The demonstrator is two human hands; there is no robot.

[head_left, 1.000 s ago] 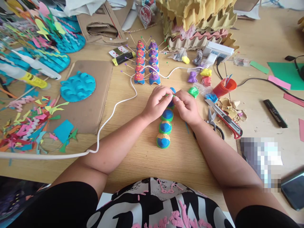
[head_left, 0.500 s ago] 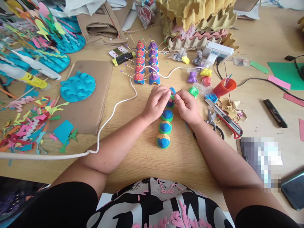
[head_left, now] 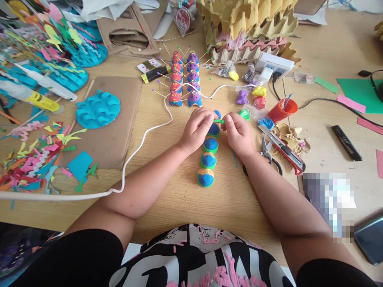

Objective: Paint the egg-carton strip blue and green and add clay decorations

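Head view: the left hand [head_left: 198, 129] and right hand [head_left: 239, 134] are pinching a green strip [head_left: 218, 120], which is spanning the gap between them over the far part of a blue-and-green row [head_left: 210, 144]; excessive pulling would risk snapping the strip. Rightward, a red cup [head_left: 281, 111] is holding thin blue pieces [head_left: 287, 100]; its inner depth is not showing.

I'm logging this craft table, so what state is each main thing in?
Green strip: pinched between left hand and right hand
Blue-and-green row: domes up, partly hidden
Scissors: partly hidden, open or shut unclear
Knife: lying down
Black plug: in white socket block
Orange cup: holding blue strips
Egg cartons: stacked
Glue bottle: lying down
Phone: screen dark
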